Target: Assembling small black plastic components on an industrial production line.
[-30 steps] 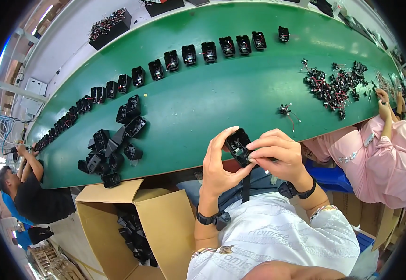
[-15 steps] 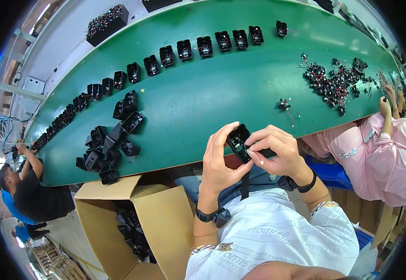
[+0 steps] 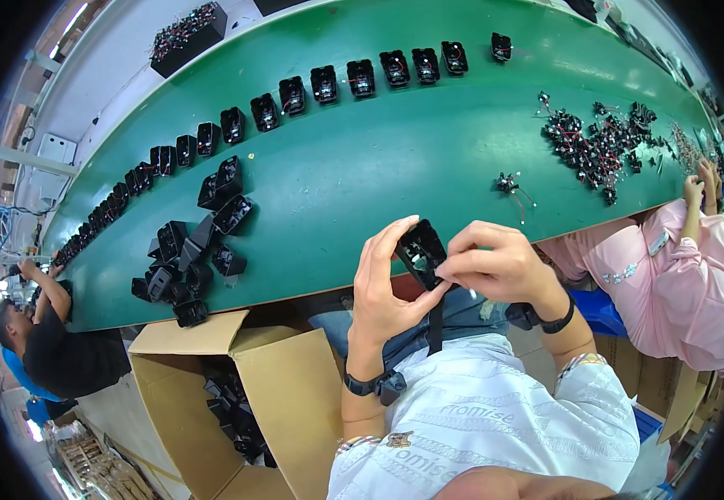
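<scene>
A black plastic housing (image 3: pixel 419 245), hollow and box-shaped, is held up at the table's near edge, its open side showing small parts within. My left hand (image 3: pixel 381 287) is closed round it, fingers along the far side and thumb at the lower edge. Over the housing's right rim, my right hand (image 3: pixel 497 262) pinches with thumb and forefinger; what sits between those fingertips is too small to make out. A tiny white piece (image 3: pixel 473 293) shows just under the right fingers. Nearest on the table to the right lies a small bundle of wired parts (image 3: pixel 509 185).
Similar housings (image 3: pixel 323 84) stand in a long curved row on the green table (image 3: pixel 320 175). Loose housings (image 3: pixel 187 246) are heaped at left, wired parts (image 3: pixel 595 146) at right. An open cardboard box (image 3: pixel 291 400) holds more black pieces. Co-workers sit at both sides.
The housing has tilted slightly in my left hand, its open side showing more. My right hand has shifted a little, its fingertips now lower on the housing's right rim.
</scene>
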`<state>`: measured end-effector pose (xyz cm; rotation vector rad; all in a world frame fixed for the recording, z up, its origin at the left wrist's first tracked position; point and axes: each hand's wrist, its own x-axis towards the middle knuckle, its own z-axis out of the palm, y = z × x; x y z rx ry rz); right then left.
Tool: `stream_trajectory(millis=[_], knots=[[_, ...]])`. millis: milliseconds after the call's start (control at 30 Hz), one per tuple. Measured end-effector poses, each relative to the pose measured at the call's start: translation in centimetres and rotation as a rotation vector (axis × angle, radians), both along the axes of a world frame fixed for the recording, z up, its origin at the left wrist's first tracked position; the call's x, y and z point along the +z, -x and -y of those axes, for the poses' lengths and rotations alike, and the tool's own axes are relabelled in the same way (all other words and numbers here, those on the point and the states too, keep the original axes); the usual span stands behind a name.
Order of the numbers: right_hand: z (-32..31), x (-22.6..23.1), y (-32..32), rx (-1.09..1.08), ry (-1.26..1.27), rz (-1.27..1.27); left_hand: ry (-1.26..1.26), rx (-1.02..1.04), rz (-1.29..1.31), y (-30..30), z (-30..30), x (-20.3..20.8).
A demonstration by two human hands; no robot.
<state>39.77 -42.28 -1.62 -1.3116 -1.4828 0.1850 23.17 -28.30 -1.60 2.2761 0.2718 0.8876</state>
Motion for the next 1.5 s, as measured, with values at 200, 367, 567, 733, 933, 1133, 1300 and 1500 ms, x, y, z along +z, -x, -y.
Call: stream_trajectory(millis=[200, 367, 567, 733, 933, 1133, 1300, 1500], knots=[[-0.1, 1.1, -1.6, 0.133, -0.070, 0.271, 0.035, -0.044, -0.078, 0.4, -0.1, 0.9], [-0.8, 0.5, -0.8, 0.046, -0.207, 0.201, 0.093, -0.043, -0.027, 0.5, -0.1, 0.5], [-0.8, 0.0, 1.4, -0.101, -0.178, 0.103, -0.006, -0.036, -0.032, 0.4, 0.0, 0.8], [-0.5, -0.8, 3.1, -0.254, -0.151, 0.032, -0.082, 0.005, 0.008, 0.1, -0.1, 0.6], [-0.9, -1.6, 4.0, -0.413, -0.130, 0.006, -0.176, 0.084, 0.057, -0.6, 0.7, 0.0], [-1.0, -1.9, 3.7, -0.375, -0.121, 0.044, -0.191, 0.126, 0.042, -0.4, 0.5, -0.4], [-0.7, -1.9, 4.6, -0.333, -0.023, -0.198, -0.182, 0.092, 0.050, -0.6, 0.5, -0.3], [-0.6, -2.2, 5.3, -0.280, 0.089, -0.547, -0.014, 0.048, 0.064, -0.5, 0.4, -1.4]])
